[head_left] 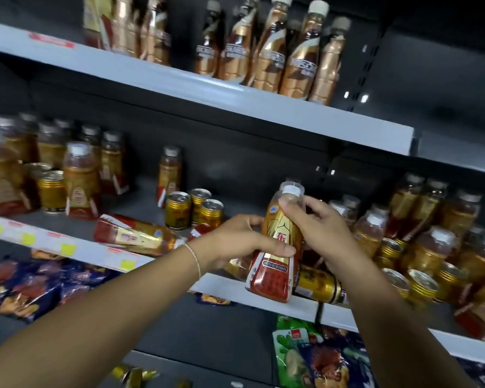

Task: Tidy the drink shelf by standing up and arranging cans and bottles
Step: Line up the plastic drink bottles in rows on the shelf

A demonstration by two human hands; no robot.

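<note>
A dark-backed store rack is seen, with grey shelves. On the middle shelf (227, 284) bottles and gold cans (178, 210) are crowded at left and right; bare shelf floor is left behind the cans. Near the front edge a fallen bottle (135, 235) and a fallen can (319, 284) lie on their sides. A gold-and-red bottle (280, 247) is held nearly upright over that edge: its waist is wrapped by the left hand (235, 242), its shoulder is pinched in the grip of the right hand (317, 228). Snack bags (314, 357) lie below.
</note>
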